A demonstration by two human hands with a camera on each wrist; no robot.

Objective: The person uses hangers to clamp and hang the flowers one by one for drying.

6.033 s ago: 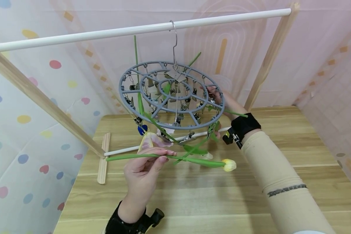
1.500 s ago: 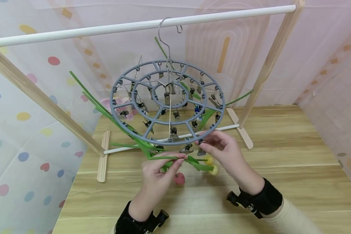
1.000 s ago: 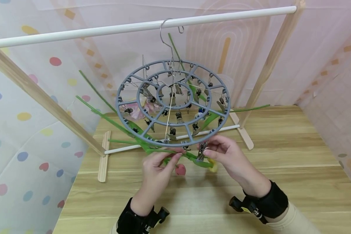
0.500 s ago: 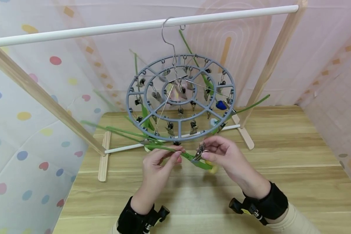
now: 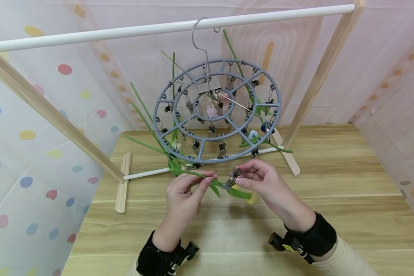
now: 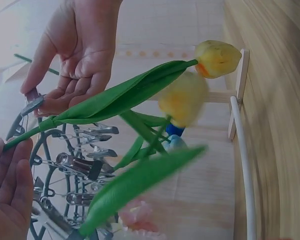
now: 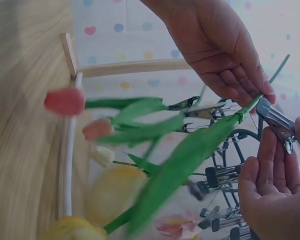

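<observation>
Two hands meet under the near rim of the round grey clip hanger [image 5: 216,111]: the left hand [image 5: 186,191] pinches a yellow tulip's stem [image 5: 193,173], the right hand [image 5: 262,184] squeezes a metal clip [image 5: 232,177] at it. The swinging hanger could tug the clip off the stem. Clip jaws are too small to read.

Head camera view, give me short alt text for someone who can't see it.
Two hands work under a grey round clip hanger hung from a white rail: the left hand pinches a yellow tulip's green stem, and the right hand pinches a metal clip at that stem. Other flowers hang clipped above a wooden table.
</observation>
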